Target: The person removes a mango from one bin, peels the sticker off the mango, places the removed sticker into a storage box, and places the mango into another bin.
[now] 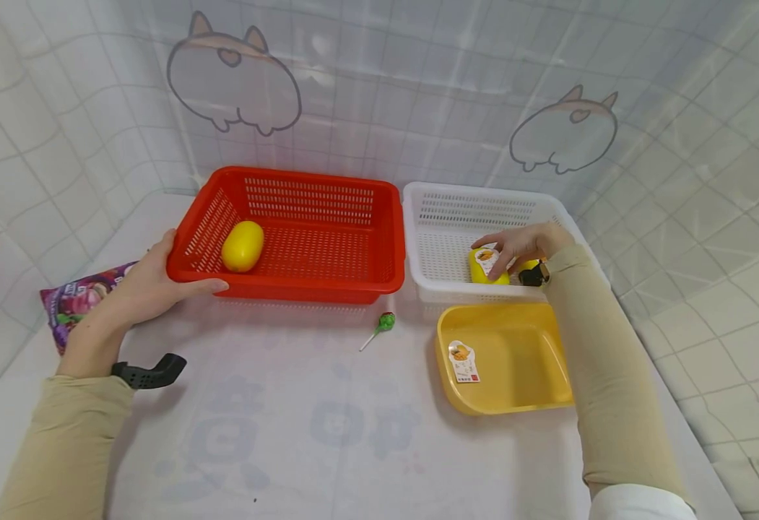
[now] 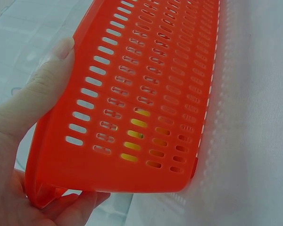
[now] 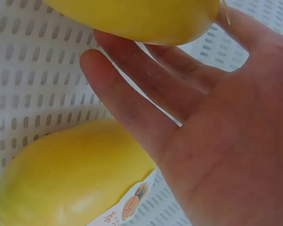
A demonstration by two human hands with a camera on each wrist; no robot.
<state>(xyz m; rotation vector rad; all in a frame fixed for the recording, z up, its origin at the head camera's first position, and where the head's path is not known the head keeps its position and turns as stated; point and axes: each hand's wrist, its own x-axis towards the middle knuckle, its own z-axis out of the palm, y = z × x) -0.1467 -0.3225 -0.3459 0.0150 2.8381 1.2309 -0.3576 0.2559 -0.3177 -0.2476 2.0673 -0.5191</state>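
My left hand [image 1: 148,284] grips the front left corner of the red basket [image 1: 301,289]. In the left wrist view its thumb lies along the rim, with fingers tucked beneath the corner. Inside that basket sits a yellow oval fruit [image 1: 243,246]. Over on the right, my right hand [image 1: 521,245] reaches into the white basket [image 1: 447,292] and holds another smooth yellow fruit [image 1: 479,269], which bears a white sticker. Its fingers support the fruit's underside in the right wrist view. A further stickered yellow fruit [image 3: 61,174] lies beside the hand, mostly covered in the head view.
In front of the white basket stands a yellow tub [image 1: 502,393] with a sticker inside, partly behind my right forearm. A green lollipop [image 1: 385,321] lies on the table. A purple snack bag [image 1: 80,300] is beside my left hand. Curtains enclose the table.
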